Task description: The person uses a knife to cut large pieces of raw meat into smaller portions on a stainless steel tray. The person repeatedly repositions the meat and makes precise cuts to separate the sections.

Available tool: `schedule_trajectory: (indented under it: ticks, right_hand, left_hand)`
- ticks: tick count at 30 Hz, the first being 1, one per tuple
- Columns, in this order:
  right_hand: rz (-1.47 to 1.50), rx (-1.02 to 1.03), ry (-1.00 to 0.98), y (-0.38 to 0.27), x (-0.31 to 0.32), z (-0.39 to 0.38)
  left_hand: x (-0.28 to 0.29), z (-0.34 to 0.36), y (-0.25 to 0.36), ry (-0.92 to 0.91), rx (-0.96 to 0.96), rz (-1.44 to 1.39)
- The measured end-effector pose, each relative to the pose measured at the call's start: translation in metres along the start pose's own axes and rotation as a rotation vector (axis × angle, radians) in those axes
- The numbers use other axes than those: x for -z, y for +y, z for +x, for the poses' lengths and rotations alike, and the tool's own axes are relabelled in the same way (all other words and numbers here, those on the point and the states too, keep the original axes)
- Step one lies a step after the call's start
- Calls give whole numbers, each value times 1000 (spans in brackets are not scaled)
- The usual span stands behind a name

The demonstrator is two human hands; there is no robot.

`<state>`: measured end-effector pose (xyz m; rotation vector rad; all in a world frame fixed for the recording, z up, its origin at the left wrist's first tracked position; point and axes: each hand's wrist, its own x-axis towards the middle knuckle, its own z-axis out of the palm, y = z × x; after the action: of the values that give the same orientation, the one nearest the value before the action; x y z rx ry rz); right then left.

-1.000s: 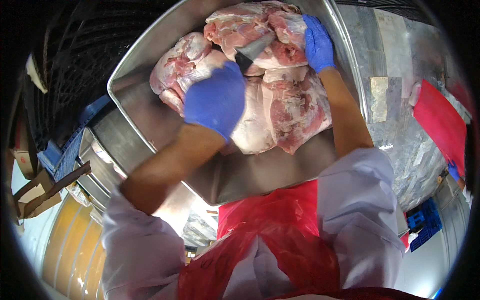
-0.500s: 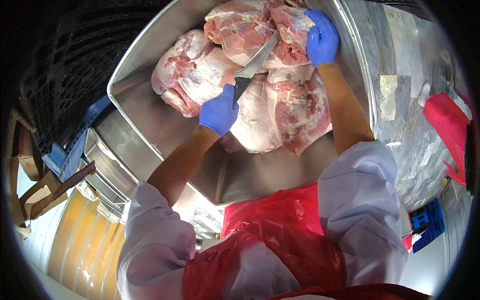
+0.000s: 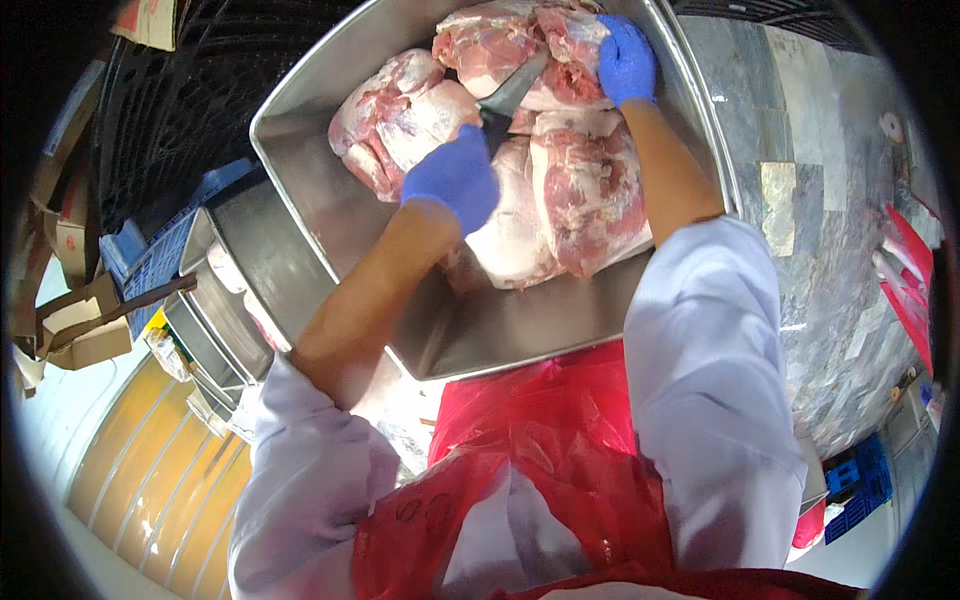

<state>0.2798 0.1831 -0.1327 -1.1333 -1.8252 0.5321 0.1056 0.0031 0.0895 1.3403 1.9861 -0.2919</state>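
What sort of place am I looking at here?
Likely a butchery or meat-processing room: big raw meat cuts fill a steel tray, the gloved left hand holds a knife, and the person wears a red plastic apron.

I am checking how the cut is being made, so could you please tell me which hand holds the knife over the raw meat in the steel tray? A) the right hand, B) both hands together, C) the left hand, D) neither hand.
C: the blue-gloved left hand grips the knife by its dark handle, while the right hand rests on a cut of raw meat in the steel tray.
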Motion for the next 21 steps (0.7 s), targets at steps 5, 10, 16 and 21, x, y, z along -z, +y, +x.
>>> schedule_trajectory:
  ticks: [5,10,16,21]
  right_hand:
    - [-6,24,15,-5,9,3]
    - [45,50,-78,9,-5,2]
    - [94,29,-60,6,0,1]
    - [32,86,-54,16,-2,0]
  left_hand:
    - [-37,5,28,3,76,-95]
    - [-115,57,-8,181,51,-285]
    - [-144,84,-13,229,31,-385]
    - [-141,76,-2,244,26,-491]
